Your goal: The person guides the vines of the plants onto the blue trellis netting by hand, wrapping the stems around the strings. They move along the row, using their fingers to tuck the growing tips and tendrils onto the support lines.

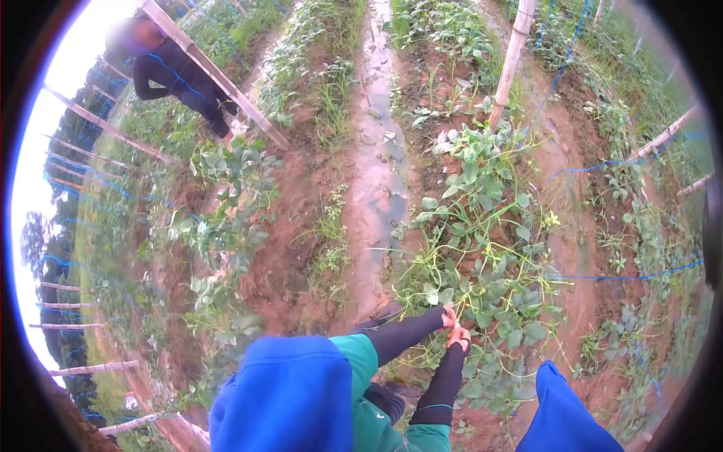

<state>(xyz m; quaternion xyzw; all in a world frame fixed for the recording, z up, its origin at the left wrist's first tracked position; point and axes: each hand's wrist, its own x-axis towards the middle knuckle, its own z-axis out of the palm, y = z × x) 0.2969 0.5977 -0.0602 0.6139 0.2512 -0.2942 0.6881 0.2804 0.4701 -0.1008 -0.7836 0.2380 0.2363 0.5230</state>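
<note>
My left hand point(449, 316) and my right hand point(460, 339) meet at the near end of a leafy bean-like vine point(482, 290). Both have their fingers drawn in and nearly touch each other. Thin yellow-green stems run close around them; whatever the fingers pinch is too small to make out. Dark arm covers point(410, 334) reach down to both wrists, below green sleeves point(358, 358). Broad leaves point(520, 331) spread just to the right of my hands.
A muddy wet furrow point(376, 151) runs away beside the plant row. Slanting wooden poles point(514, 64) and blue strings point(633, 277) cross the field. Another person point(181, 75) in dark clothes stands at upper left. Blue cloth point(290, 399) fills part of the lower view.
</note>
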